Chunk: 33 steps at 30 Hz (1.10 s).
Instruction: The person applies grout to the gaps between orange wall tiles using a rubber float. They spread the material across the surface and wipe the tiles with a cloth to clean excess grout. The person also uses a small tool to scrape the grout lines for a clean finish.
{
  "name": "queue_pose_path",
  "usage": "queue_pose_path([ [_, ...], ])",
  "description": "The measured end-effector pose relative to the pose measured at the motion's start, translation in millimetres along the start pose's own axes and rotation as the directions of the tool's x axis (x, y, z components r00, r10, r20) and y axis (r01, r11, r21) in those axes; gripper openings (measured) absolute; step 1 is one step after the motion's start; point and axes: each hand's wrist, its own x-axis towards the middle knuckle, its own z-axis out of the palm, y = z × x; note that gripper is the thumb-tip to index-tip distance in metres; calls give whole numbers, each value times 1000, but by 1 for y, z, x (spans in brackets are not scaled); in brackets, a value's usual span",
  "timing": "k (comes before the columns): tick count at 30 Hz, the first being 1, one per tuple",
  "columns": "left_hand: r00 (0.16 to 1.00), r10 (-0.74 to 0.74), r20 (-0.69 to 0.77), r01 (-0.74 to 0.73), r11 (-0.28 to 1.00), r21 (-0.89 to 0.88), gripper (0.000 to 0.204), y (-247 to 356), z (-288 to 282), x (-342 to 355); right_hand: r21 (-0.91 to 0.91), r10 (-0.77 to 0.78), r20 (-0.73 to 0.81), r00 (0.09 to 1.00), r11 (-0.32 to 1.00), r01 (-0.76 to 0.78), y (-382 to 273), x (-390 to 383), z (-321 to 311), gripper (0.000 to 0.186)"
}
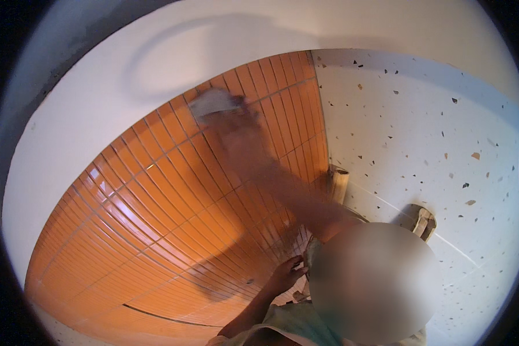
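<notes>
My right hand (236,122) reaches up to the top edge of the orange tiles (179,196), its arm stretched out and smeared by motion. In it is a pale grey pad or cloth (213,102), pressed against or very close to the tiles; its exact kind is too blurred to tell. Lower down, my left hand (284,278) has its fingers curled at the edge of a greyish thing (311,254), mostly hidden by a round blurred patch. What the left fingers grip cannot be made out.
A white speckled panel (398,127) meets the orange tiles at a corner on the right. Near that corner stands a pale tube-like piece (339,185); a light wooden-looking piece (424,224) is farther right. A plain white surface (98,86) borders the tiles above.
</notes>
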Motion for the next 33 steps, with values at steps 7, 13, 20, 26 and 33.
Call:
queue_pose_path([
  [7,995,-96,-17,96,995,9,48,-29,13,-1,-127,407,-252,878,885,-447,50,31,-3,47],
  [13,992,127,-9,-126,990,60,42,-85,12,21,132,-105,-29,994,985,108,-140,31,46,45],
  [20,991,83,-102,-82,997,10,45,-48,17,2,-381,3,250,968,920,95,-69,13,37,38],
  [26,1000,-1,11,0,994,106,54,-63,12,-10,-394,416,31,909,841,-372,71,-69,14,41],
  [33,988,122,97,-109,986,-130,50,-56,8,-2,248,-424,267,865,898,364,-81,-176,29,43],
])
